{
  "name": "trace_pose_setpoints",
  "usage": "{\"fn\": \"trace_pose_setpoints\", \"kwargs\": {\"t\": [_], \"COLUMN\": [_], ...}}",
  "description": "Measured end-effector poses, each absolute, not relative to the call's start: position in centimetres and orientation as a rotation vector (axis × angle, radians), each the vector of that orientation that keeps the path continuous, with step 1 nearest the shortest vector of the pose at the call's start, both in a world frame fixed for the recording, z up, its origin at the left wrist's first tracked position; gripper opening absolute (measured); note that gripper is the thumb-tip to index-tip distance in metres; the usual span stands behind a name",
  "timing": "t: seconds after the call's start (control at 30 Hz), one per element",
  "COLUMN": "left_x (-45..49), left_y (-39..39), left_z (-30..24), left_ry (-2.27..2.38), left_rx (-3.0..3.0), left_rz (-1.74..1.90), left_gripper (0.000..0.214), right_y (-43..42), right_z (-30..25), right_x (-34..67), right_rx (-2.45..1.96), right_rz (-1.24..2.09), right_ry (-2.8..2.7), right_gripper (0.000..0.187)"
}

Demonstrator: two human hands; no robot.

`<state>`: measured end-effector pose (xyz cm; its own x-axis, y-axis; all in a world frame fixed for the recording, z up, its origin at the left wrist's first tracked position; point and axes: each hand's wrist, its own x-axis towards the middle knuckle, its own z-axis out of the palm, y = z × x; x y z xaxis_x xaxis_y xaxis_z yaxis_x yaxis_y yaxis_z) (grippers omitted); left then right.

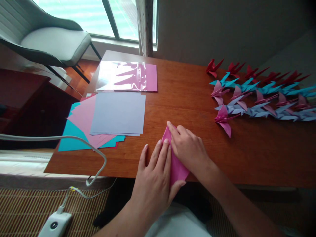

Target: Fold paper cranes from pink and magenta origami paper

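A folded sheet of pink origami paper (178,169) lies at the table's front edge, narrowing to a point at its far end. My left hand (155,174) rests flat over its left side, fingers stretched out and the thumb by the near corner. My right hand (189,148) is on the upper right part, its index finger pressing close to the tip and the other fingers curled. Both hands hide much of the folds. A single pink paper crane (223,120) stands to the right, apart from my hands.
Rows of red cranes (213,67), turquoise cranes (247,85), light pink cranes (218,92) and lavender cranes (256,110) fill the right side. Lavender sheets (118,113) overlap turquoise sheets (74,133) at left, below a clear packet (123,77). A white cable (98,154) hangs across the front left.
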<state>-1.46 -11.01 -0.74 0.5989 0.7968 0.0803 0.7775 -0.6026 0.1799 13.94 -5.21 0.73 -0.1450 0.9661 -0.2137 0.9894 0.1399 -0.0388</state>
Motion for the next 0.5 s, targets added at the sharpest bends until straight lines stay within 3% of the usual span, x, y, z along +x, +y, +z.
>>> {"fn": "trace_pose_setpoints", "kwargs": {"t": [0.5], "left_x": [-1.8], "left_y": [-10.9], "left_z": [-0.4], "left_ry": [1.292], "left_rx": [2.746], "left_rz": [0.209], "left_gripper": [0.079], "right_y": [-6.7], "right_z": [0.9], "right_x": [15.1], "right_rx": [1.743], "right_rz": [-0.18], "right_ry": [2.481], "right_gripper": [0.048]}}
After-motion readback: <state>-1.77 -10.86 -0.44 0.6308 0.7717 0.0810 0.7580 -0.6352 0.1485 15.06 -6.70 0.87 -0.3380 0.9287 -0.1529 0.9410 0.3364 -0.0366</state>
